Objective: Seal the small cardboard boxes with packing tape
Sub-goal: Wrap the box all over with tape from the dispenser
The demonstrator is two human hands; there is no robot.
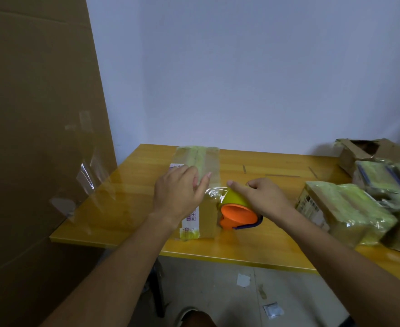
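A small cardboard box (207, 159) lies lengthwise on the yellow wooden table (276, 246), with yellowish tape along its top. My left hand (179, 193) rests flat on the box top, fingers straight, thumb out toward the tape. My right hand (262, 198) grips a tape dispenser (237, 212) with an orange core and a yellow-green roll, just right of the box. A short stretch of clear tape (214, 192) runs from the roll to the box edge under my left thumb.
Several taped boxes (342, 213) are piled at the table's right end, with an open box (368, 149) behind them. A large cardboard sheet (36, 138) with tape scraps leans on the left. Paper scraps (243, 279) lie on the floor below.
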